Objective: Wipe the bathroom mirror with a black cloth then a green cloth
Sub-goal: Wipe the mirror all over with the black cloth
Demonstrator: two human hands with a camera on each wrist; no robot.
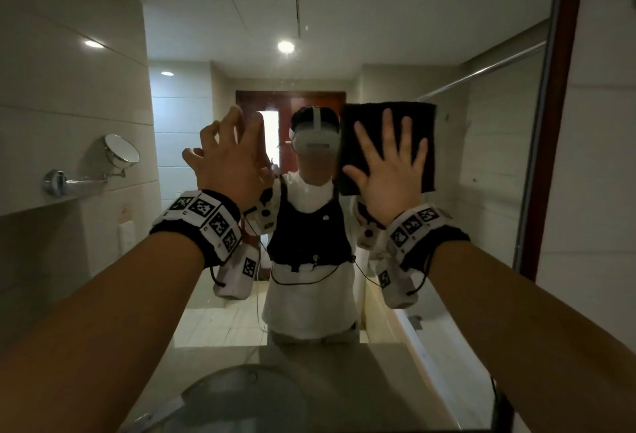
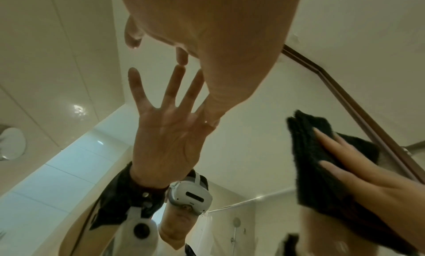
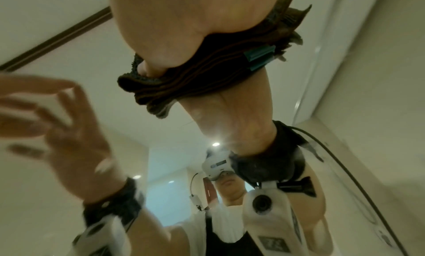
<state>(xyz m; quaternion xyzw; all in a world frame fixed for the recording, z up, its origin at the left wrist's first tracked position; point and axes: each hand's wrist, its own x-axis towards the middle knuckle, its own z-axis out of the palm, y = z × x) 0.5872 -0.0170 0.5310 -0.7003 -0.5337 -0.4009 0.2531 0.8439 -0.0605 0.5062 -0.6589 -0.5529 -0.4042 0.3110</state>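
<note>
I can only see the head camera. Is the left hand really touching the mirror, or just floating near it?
Observer: It is touching. In the left wrist view a fingertip of the left hand meets its own reflection on the mirror.
Operator: Is the black cloth just one thin sheet?
Observer: No. The right wrist view shows the black cloth folded in several layers under the right hand.
Operator: Is there anything on it?
Observer: Yes, a small teal tag sticks out at its edge.
</note>
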